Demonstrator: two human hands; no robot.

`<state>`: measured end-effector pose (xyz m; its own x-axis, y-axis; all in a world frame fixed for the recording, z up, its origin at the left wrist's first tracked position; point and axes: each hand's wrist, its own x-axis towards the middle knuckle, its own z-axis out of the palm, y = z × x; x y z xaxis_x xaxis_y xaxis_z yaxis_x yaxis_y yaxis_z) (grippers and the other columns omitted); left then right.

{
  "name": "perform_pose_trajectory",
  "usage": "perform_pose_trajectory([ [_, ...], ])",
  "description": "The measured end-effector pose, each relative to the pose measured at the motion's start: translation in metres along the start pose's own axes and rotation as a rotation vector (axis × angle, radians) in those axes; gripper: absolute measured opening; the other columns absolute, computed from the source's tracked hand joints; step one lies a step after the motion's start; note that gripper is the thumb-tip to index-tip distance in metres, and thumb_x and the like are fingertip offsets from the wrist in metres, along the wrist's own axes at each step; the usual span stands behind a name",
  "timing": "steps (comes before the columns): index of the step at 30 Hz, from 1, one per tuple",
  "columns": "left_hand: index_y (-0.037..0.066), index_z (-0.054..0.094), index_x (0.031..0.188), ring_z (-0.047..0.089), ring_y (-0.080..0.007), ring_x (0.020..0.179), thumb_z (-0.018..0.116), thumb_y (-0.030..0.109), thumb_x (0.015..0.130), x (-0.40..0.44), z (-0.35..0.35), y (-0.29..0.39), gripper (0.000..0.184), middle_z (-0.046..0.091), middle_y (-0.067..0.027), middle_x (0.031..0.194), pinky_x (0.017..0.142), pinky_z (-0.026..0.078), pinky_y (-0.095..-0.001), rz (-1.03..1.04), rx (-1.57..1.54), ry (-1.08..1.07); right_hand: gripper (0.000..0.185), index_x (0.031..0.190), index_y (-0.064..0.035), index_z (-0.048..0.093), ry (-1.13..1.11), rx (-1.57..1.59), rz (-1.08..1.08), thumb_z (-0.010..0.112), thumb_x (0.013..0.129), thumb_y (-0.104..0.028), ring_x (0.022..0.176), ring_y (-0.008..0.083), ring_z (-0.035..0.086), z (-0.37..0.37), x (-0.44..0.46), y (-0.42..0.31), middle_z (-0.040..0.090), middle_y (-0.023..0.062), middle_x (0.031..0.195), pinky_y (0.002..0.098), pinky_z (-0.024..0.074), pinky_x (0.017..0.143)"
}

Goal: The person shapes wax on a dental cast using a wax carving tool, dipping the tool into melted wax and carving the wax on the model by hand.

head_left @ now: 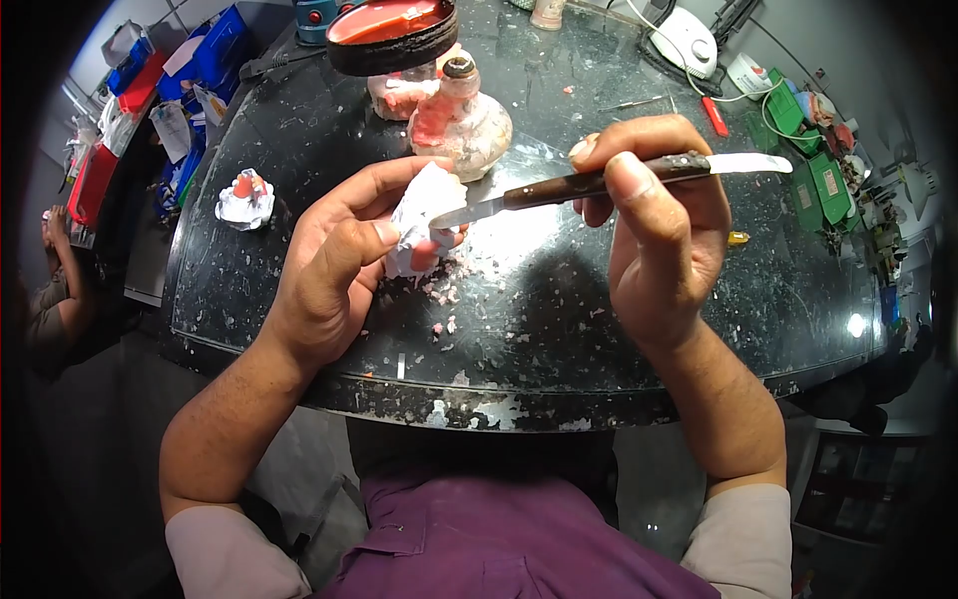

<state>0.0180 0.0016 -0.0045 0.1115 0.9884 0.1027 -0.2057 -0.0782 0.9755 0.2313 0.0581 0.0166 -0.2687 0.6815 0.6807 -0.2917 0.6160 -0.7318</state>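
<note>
My left hand [334, 265] grips a rough white plaster cast [427, 205] with a patch of pink wax low on it. Pinched in my right hand [667, 225] is a wax knife [559, 190] with a dark handle and a metal blade at each end. Its left blade tip touches the cast or lies just over it; I cannot tell which. Pink and white crumbs [444, 293] are scattered on the table beneath the cast. Just beyond my left fingers stands a wax-smeared spirit burner [464, 135].
A black-rimmed pan of red wax [391, 50] sits raised behind the burner. Another plaster cast with pink wax [244, 203] lies at left on the black table [559, 364]. A white device [684, 42], its cord and green boxes [823, 190] are at right. Another person's arm [65, 255] shows far left.
</note>
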Motion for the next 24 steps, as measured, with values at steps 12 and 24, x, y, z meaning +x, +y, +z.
perform_pose_trajectory([
  [12, -0.011, 0.042, 0.129, 0.062, -0.0262, 0.102, 0.053, 0.031, 0.078, -0.0002, 0.0009, 0.0004, 0.067, 0.056, -0.0207, 0.119, 0.095, 0.048, -0.0365, -0.012, -0.016, 0.006, 0.009, 0.091, 0.0018, 0.057, -0.009, 0.003, -0.006, 0.053, 0.087, -0.006, 0.065, 0.0056, 0.05, -0.0005, 0.0011, -0.0015, 0.06, 0.0061, 0.083, 0.0208, 0.0419, 0.06],
  [24, -0.012, 0.042, 0.128, 0.063, -0.0258, 0.101, 0.053, 0.032, 0.078, -0.0001, 0.0017, -0.0004, 0.067, 0.056, -0.0209, 0.118, 0.094, 0.049, -0.0361, -0.001, -0.03, 0.007, 0.01, 0.09, 0.0017, 0.057, -0.002, -0.012, -0.018, 0.054, 0.087, -0.007, 0.063, 0.0058, 0.05, -0.0017, 0.002, -0.0018, 0.06, 0.0059, 0.081, 0.0211, 0.0415, 0.059],
])
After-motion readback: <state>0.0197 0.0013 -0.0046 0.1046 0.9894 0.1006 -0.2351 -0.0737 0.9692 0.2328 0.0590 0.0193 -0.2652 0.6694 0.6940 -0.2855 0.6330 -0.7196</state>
